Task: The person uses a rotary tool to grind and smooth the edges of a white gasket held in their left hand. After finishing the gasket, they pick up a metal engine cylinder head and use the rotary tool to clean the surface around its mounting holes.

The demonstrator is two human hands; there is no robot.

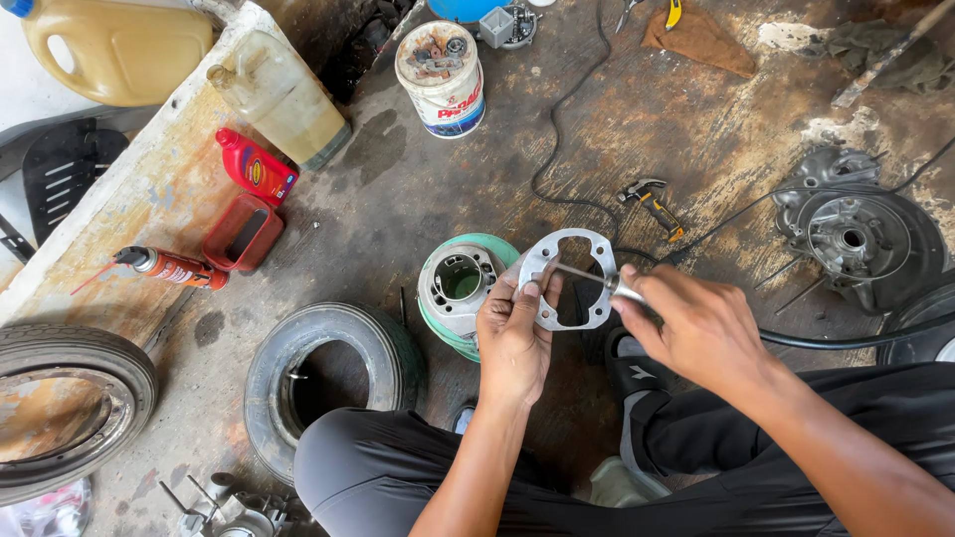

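Both hands raised: left hand grips gasket.

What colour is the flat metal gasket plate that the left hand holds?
The flat metal gasket plate is silver-grey, seen best in the head view.

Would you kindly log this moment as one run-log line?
left hand: holds flat metal gasket plate | right hand: holds thin metal tool against plate | below: engine cylinder
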